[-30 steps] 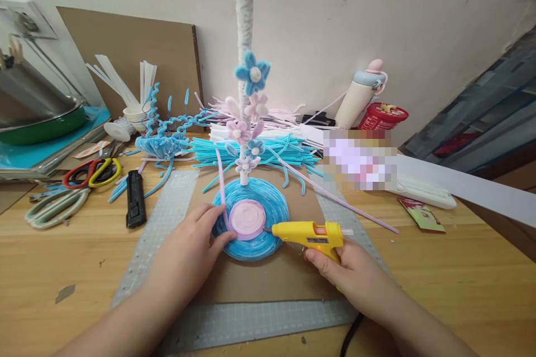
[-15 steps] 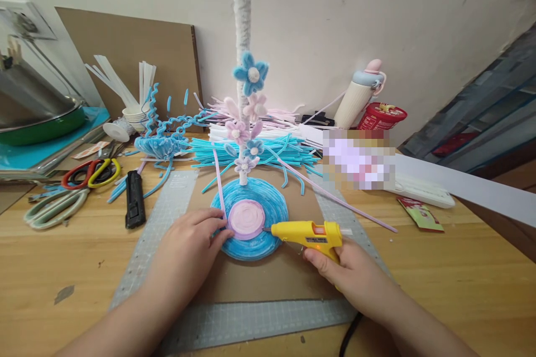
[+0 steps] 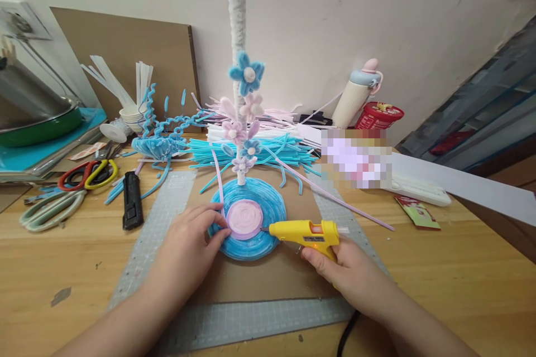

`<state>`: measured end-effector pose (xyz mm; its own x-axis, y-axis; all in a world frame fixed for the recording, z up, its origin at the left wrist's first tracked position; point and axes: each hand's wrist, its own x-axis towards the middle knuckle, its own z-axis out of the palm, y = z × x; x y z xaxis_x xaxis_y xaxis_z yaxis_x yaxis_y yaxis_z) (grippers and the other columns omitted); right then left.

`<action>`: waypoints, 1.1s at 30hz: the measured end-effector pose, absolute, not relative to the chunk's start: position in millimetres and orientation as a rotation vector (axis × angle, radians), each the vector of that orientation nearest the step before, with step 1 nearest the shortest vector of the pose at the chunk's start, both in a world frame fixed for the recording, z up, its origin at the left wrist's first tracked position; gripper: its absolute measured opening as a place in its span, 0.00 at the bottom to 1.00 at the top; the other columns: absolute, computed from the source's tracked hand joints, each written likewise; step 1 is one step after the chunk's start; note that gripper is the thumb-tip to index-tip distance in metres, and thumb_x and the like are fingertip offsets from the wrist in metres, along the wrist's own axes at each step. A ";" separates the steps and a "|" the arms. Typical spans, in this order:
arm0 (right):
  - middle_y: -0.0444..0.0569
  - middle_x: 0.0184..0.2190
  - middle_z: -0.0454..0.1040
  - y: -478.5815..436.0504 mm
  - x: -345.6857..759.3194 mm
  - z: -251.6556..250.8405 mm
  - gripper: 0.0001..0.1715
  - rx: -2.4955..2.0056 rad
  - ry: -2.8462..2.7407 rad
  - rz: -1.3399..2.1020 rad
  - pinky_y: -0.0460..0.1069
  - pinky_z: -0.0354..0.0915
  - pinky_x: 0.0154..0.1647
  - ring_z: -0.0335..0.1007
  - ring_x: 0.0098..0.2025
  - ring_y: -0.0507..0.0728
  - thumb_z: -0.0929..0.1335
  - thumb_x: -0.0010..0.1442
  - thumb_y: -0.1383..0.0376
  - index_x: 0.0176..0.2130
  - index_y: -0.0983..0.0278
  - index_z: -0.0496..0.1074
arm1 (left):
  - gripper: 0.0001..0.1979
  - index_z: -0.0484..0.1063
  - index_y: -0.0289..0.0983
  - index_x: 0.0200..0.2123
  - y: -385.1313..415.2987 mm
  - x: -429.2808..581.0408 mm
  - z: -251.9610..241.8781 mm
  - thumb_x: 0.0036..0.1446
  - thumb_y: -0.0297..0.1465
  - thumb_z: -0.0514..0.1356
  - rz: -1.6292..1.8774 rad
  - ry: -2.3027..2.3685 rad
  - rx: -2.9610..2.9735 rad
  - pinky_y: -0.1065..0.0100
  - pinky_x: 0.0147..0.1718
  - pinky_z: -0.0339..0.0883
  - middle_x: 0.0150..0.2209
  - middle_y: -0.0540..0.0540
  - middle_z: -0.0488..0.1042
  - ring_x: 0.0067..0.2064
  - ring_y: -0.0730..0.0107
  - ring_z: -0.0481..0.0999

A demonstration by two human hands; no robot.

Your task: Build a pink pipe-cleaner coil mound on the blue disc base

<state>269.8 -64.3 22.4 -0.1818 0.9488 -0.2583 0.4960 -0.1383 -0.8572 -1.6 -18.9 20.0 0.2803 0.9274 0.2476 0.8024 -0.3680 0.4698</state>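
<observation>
A blue coiled disc with a pink coiled circle at its middle lies on brown cardboard. My left hand pinches a pink pipe cleaner against the left edge of the pink circle; its free end sticks up. In my right hand is a yellow glue gun, its nozzle touching or very near the circle's right edge. At the disc's back edge a white wrapped stem stands upright, bearing a blue fuzzy flower and several smaller pink, lilac and blue ones.
A grey cutting mat lies under the cardboard. Blue pipe cleaners are piled behind the disc. Leftward are a black cutter and scissors. A bottle and red cup stand back right. The gun's black cord trails toward me.
The whole view has shifted slightly. Both hands keep nearly the same places on the disc, the glue gun's nozzle still at the pink circle's right edge.
</observation>
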 end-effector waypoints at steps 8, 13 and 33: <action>0.48 0.42 0.77 -64.7 271.7 19.1 0.22 -1.589 -1.672 1.288 0.53 0.66 0.48 0.72 0.43 0.60 0.63 0.62 0.53 0.51 0.58 0.71 | 0.11 0.67 0.42 0.39 -16.1 0.4 17.7 0.51 0.36 0.60 0.785 1.630 2.006 0.51 0.52 0.64 0.52 0.44 0.73 0.53 0.54 0.72; 0.48 0.42 0.77 -63.9 270.8 21.6 0.22 -1.582 -1.678 1.282 0.53 0.66 0.48 0.72 0.43 0.60 0.63 0.62 0.53 0.51 0.58 0.71 | 0.12 0.67 0.42 0.41 -17.0 1.1 17.9 0.52 0.37 0.59 0.747 1.618 1.965 0.50 0.52 0.64 0.51 0.45 0.74 0.53 0.53 0.72; 0.50 0.36 0.78 -64.7 265.9 29.6 0.25 -1.639 -1.673 1.254 0.53 0.68 0.41 0.73 0.37 0.61 0.63 0.59 0.52 0.51 0.62 0.72 | 0.26 0.68 0.40 0.45 -4.8 12.5 16.1 0.40 0.21 0.51 0.785 1.332 2.088 0.51 0.59 0.57 0.54 0.44 0.70 0.59 0.56 0.65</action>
